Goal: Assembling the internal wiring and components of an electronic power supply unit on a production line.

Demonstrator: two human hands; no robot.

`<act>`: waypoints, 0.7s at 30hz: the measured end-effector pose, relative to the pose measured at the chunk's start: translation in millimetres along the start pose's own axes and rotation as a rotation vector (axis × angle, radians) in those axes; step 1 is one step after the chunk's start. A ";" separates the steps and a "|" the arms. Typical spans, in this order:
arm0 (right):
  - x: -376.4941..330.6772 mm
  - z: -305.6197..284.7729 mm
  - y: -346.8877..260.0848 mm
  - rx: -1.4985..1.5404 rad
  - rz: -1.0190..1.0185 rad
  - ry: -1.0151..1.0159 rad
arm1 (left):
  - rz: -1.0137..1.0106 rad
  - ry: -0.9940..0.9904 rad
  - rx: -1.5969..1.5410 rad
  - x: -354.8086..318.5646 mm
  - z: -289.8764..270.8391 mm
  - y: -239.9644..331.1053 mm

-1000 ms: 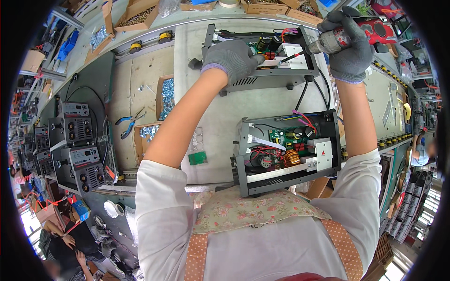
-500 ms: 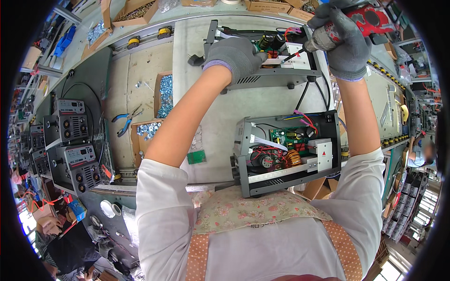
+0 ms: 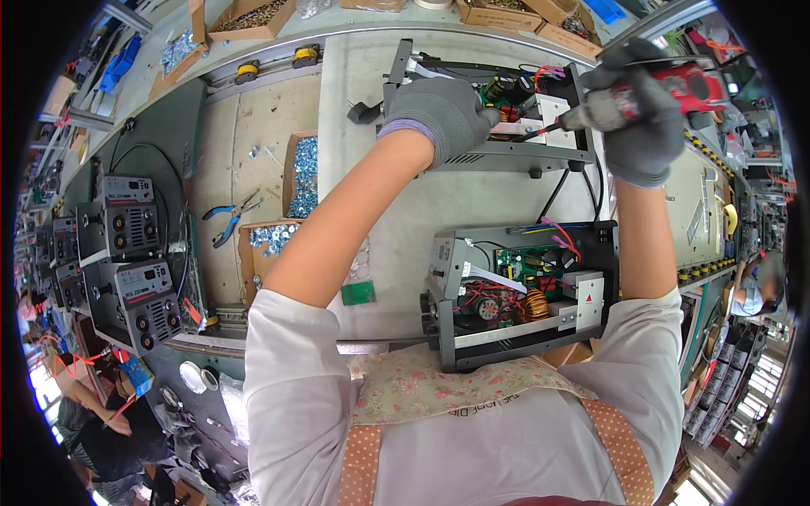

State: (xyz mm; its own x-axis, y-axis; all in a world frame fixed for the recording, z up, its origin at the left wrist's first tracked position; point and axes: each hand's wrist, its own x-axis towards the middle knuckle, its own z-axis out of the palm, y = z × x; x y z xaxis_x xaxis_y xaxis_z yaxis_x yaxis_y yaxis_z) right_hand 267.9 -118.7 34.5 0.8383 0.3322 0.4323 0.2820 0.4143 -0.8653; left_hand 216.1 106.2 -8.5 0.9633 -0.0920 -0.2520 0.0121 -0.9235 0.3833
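My left hand [image 3: 443, 116], in a grey glove, grips the left part of the far open machine housing [image 3: 540, 154]; its fingers are partly hidden. My right hand [image 3: 641, 126], gloved alike and somewhat blurred, is closed around a red and grey power screwdriver [image 3: 612, 103]. The long bit [image 3: 540, 133] points left, its tip low over the metal rail along the housing's near side. I cannot tell whether it touches a screw. Inside the housing are a green circuit board, black capacitors and a white plate [image 3: 553, 110]. A second open machine housing [image 3: 523, 337] stands nearer me, with wires and a copper coil.
Left of the housings lie blue-handled pliers [image 3: 226, 226] and cardboard boxes of small metal fasteners [image 3: 304, 177]. A green board piece [image 3: 359, 293] lies on the worktop. Finished-looking machines [image 3: 139, 295] stand at far left. Boxes of parts [image 3: 253, 18] line the far edge. Another person [image 3: 114, 430] is at lower left.
The screwdriver's bit has shifted from beside the white plate to the near rail. My left hand keeps its place on the housing. The whole view has shifted slightly.
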 end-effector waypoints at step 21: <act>-7.7 -32.6 -15.6 0.135 -0.186 -0.006 | 0.028 -0.023 0.038 6.0 2.4 0.7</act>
State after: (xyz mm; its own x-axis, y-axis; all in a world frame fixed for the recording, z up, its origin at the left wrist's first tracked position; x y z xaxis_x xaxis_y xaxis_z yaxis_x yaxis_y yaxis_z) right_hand 272.2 -155.3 36.4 0.7747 0.2447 0.5831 0.3660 0.5784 -0.7290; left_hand 221.2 104.2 -11.9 0.9568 -0.1258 -0.2621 -0.0253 -0.9341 0.3561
